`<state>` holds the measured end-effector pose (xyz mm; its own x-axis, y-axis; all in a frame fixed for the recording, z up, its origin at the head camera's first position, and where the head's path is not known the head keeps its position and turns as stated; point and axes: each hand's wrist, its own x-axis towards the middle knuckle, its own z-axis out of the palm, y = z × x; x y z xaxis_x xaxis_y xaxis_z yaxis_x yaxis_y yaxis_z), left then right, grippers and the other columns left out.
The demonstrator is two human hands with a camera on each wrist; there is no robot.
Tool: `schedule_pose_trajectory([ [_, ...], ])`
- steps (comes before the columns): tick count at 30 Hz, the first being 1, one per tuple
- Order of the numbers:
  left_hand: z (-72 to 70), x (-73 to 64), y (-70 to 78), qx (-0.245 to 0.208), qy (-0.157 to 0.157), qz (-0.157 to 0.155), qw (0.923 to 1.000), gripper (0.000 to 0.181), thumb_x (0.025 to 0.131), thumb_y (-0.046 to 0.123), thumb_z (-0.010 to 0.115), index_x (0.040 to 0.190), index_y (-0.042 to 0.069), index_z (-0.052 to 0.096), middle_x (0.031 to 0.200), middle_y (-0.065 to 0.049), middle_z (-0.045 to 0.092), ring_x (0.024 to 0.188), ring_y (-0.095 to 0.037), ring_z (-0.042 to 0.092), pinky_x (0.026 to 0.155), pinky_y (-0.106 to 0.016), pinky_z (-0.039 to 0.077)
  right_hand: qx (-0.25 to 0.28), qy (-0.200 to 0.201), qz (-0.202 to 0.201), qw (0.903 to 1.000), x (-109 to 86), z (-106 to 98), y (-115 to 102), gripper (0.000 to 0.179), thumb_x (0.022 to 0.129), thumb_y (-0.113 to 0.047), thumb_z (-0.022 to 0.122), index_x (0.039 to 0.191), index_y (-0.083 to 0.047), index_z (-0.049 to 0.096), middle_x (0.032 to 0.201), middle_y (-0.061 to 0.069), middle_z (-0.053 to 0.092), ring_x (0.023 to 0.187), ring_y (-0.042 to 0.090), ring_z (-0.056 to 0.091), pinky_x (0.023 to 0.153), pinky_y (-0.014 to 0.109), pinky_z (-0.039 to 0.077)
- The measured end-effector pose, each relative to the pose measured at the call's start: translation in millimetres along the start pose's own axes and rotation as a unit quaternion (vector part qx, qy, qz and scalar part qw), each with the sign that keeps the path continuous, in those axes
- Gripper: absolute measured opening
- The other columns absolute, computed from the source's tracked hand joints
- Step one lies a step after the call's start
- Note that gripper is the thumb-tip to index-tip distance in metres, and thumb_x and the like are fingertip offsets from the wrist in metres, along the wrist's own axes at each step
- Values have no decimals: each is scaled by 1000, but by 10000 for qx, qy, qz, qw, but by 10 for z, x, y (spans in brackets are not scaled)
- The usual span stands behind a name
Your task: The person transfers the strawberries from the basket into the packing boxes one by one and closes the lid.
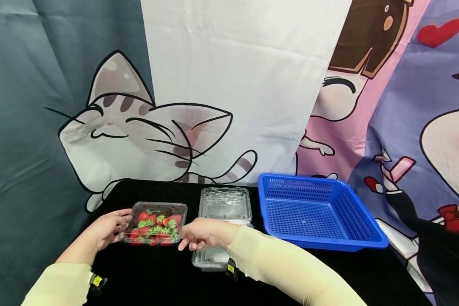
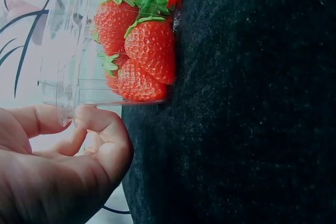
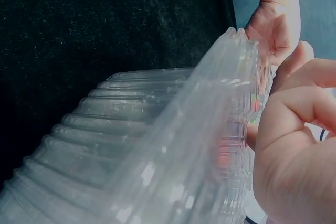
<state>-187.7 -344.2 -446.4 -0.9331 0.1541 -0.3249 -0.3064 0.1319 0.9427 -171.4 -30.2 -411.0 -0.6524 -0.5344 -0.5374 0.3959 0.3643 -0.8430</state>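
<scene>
A clear plastic box of strawberries [image 1: 153, 231] sits on the black cloth in front of me, its green-leaved fruit showing through the wall. At its left end my left hand [image 1: 108, 228] pinches the rim between thumb and curled finger, plainest in the left wrist view. My right hand [image 1: 202, 233] is at the opposite end, fingers bent about the rim; the exact contact there is partly hidden. Under the right forearm lie clear empty boxes [image 1: 225, 204]. In the right wrist view, a blurred ribbed box [image 3: 131, 124] fills the foreground.
A blue perforated basket [image 1: 306, 212] stands at the right of the black-covered table [image 1: 145, 272]. Another clear box [image 1: 210, 258] is nearer me, partly behind the right wrist. A printed cloth backdrop [image 1: 229, 85] hangs directly behind the table.
</scene>
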Motion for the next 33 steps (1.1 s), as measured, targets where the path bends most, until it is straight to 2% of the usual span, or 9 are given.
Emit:
schedule_pose_trajectory([
  [4, -29, 16, -4, 149, -38, 49, 9999, 71, 92, -2, 44, 155, -4, 11, 129, -4, 50, 83, -7, 51, 69, -28, 48, -11, 9, -2, 10000, 7, 2, -5, 33, 92, -9, 51, 121, 6, 54, 73, 7, 68, 44, 6, 37, 42, 16, 21],
  [9, -57, 38, -10, 400, -58, 25, 9992, 68, 96, 1, 42, 156, -3, 10, 147, -16, 37, 96, -8, 51, 75, -32, 48, 16, 39, 14, 10000, -7, 15, 0, 39, 95, -10, 51, 129, 7, 49, 75, 8, 69, 45, 7, 37, 42, 17, 22],
  [16, -80, 59, 7, 546, -112, 35, 9984, 62, 102, 8, 39, 156, -4, 9, 155, -24, 27, 103, -9, 50, 79, -33, 48, 24, 87, -39, 10000, -31, 18, 6, 42, 97, -14, 52, 134, 5, 48, 75, 9, 69, 45, 7, 38, 43, 18, 23],
  [20, -88, 64, 27, 736, -92, -3, 9972, 58, 107, 18, 34, 155, -4, 11, 156, -24, 28, 122, -27, 48, 83, -35, 48, 102, 45, -89, 9999, -47, 17, 10, 43, 97, -16, 54, 135, 3, 49, 74, 9, 70, 44, 7, 41, 42, 17, 26],
  [23, -86, 71, 38, 796, -144, 6, 9967, 58, 107, 21, 32, 155, -4, 11, 158, -26, 25, 136, -42, 34, 87, -36, 47, 148, 48, -255, 9996, -94, -7, 17, 43, 97, -18, 53, 136, 1, 49, 73, 8, 70, 42, 7, 43, 42, 17, 28],
  [25, -85, 71, 43, 817, -136, 14, 9966, 59, 107, 21, 33, 155, -4, 12, 158, -27, 24, 138, -43, 32, 89, -36, 47, 164, 108, -427, 9989, -156, -42, 22, 42, 97, -18, 53, 135, 1, 50, 72, 7, 69, 41, 8, 44, 41, 18, 28],
  [27, -91, 63, 52, 912, -70, 57, 9958, 59, 106, 22, 33, 155, -5, 12, 156, -29, 25, 134, -40, 40, 88, -35, 49, 203, 255, -639, 9974, -240, -90, 36, 42, 97, -18, 53, 135, 0, 51, 71, 7, 69, 41, 8, 45, 41, 19, 29],
  [31, -91, 18, 90, 1498, 323, 313, 9877, 60, 106, 24, 29, 152, -11, 13, 151, -37, 26, 125, -41, 49, 87, -38, 54, 367, 610, -1032, 9921, -467, -231, 99, 41, 97, -18, 53, 133, 1, 51, 75, 7, 68, 43, 8, 47, 40, 18, 31],
  [33, -67, -16, 115, 2057, 648, 595, 9746, 61, 107, 28, 29, 150, -13, 16, 147, -39, 29, 125, -46, 48, 90, -45, 52, 455, 795, -1186, 9887, -601, -327, 144, 41, 97, -19, 53, 133, 1, 50, 78, 7, 67, 45, 7, 47, 40, 17, 30],
])
